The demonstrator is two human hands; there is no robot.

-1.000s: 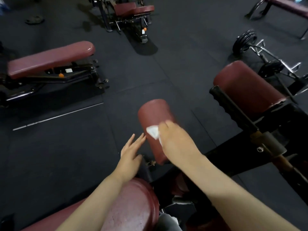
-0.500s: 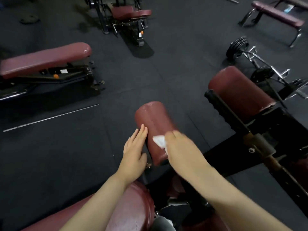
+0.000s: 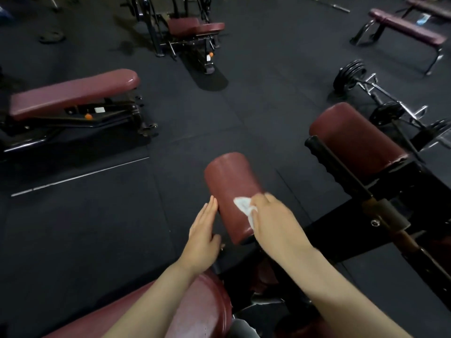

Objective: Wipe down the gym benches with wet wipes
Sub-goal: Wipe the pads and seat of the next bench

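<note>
A maroon roller pad juts out from the bench frame in front of me. My right hand holds a bunched white wet wipe against the pad's near right side, fingers curled over it. My left hand lies with straight fingers along the pad's left side, touching it. The maroon seat pad of this bench fills the bottom edge under my forearms.
A second maroon roller and a black ridged bar sit to the right. An adjustable bench stands at left, another machine seat at the far centre, a flat bench far right. A weighted bar lies on the dark rubber floor.
My right hand has slid the wipe towards me along the roller pad. My left hand has moved up against the pad's left side.
</note>
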